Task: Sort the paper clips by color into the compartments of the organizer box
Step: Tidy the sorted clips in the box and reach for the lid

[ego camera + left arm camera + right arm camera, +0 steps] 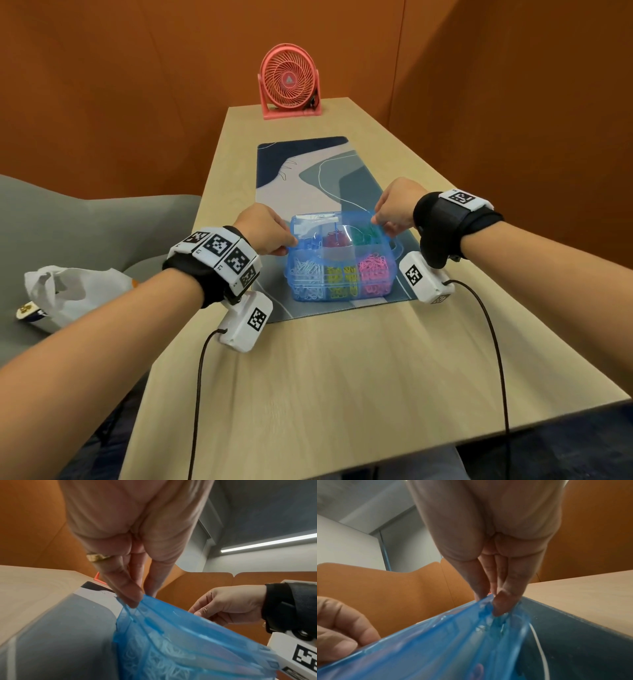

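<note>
both hands are at the clear blue lid (pixel 320 226) of the organizer box (pixel 340 270), one at each far corner. the left hand (pixel 263 228) has its grip pressed together on the lid's far left corner: in the left wrist view the thumb and a fingertip (pixel 132 599) pinch the thin blue edge between them. the right hand (pixel 397 205) does the same on the far right corner, its fingertips (pixel 500 605) clamped on the lid's rim in the right wrist view. the lid is tilted, raised at the far side where the hands hold it, over the box below. the box sits on the near end of a patterned desk mat (pixel 308 174) on the counter (pixel 342 370), between the two wrists. through the plastic, sorted paper clips show: white (pixel 306 274), yellow (pixel 340 279) and pink (pixel 375 270) in the near row, and blue, red and green in the far row. a pink fan (pixel 289 82) stands at the far end of the counter.
</note>
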`<state>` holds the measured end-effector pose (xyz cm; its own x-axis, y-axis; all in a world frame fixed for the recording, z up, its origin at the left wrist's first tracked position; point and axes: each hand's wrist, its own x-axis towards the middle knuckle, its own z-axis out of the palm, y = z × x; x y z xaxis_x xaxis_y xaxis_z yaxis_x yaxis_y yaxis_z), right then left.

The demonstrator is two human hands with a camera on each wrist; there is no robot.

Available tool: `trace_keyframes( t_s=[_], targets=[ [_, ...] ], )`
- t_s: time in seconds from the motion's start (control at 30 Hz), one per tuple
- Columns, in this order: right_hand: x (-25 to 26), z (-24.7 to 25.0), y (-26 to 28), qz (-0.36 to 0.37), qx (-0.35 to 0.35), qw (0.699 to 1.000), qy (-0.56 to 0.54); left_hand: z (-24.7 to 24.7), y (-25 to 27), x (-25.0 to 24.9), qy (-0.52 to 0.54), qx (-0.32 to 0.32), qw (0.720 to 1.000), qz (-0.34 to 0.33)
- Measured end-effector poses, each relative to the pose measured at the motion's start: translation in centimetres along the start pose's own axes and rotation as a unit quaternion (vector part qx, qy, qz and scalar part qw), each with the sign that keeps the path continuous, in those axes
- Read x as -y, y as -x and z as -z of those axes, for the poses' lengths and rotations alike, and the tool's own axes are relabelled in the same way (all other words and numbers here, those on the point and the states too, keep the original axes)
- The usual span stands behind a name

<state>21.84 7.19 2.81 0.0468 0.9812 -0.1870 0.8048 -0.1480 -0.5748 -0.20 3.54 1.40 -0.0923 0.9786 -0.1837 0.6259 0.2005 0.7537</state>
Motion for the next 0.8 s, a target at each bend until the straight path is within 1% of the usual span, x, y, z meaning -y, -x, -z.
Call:
trace_keyframes(
  t_s=[0.13, 0.33, 0.43, 0.57, 0.63, 0.73, 0.8],
  targets=[
    [0.1, 0.2, 0.4, 0.001, 0.001, 1.000, 0.031, 0.0, -0.2, -0.1, 0.001, 0.005, 1.000, 0.002],
    [-0.1, -0.1, 0.6, 0.015, 0.010, 0.997, 0.074, 0.0, -0.3, -0.3, -0.025, 0.006, 1.000, 0.003],
    [-0.1, 0.0, 0.9, 0.005, 0.009, 0.999, 0.051, 0.0, -0.3, -0.4, -0.039, 0.008, 0.999, 0.012],
    [0.1, 0.1, 1.2, 0.002, 0.025, 0.999, 0.048, 0.3, -0.2, -0.6, -0.121, 0.008, 0.993, -0.009],
    [0.2, 0.2, 1.4, -0.006, 0.041, 0.998, 0.042, 0.4, -0.2, -0.7, -0.142, 0.019, 0.990, -0.005],
    [0.0, 0.3, 1.3, -0.026, 0.061, 0.998, 0.020, 0.3, -0.3, -0.7, -0.159, 0.034, 0.987, 0.008],
    [-0.2, 0.2, 1.3, -0.034, 0.068, 0.997, 0.002, 0.2, -0.4, -0.7, -0.151, 0.038, 0.988, 0.011]
  ],
)
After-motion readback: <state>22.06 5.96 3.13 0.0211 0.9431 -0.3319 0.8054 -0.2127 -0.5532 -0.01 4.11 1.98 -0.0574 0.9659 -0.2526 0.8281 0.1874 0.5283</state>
